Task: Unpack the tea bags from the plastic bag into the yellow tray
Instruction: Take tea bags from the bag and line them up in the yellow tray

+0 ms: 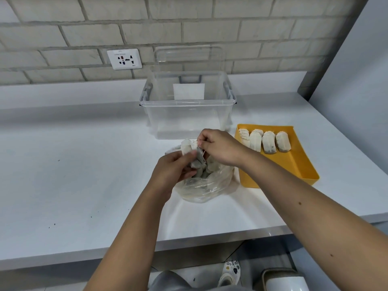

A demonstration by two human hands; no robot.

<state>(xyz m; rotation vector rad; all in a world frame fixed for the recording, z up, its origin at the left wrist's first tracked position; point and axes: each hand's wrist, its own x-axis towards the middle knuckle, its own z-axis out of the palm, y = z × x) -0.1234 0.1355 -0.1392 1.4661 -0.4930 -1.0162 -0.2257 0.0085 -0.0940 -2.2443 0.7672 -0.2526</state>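
A clump of tea bags (pixel 190 149) sits just above the mouth of the plastic bag (pixel 201 187). The left hand (pixel 172 171) grips it and the right hand (pixel 218 147) pinches its top. More lie inside the bag. A row of tea bags (pixel 268 141) already stands at the far end of the yellow tray (pixel 302 164), beside the bag on the worktop (pixel 84 164). The job looks partly done, with much left.

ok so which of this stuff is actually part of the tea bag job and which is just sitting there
In the job: plastic bag; clump of tea bags gripped by left hand and pinched by right hand; yellow tray; row of tea bags in it.
Lying about: clear box; lid leaning on the wall behind it; wall socket.
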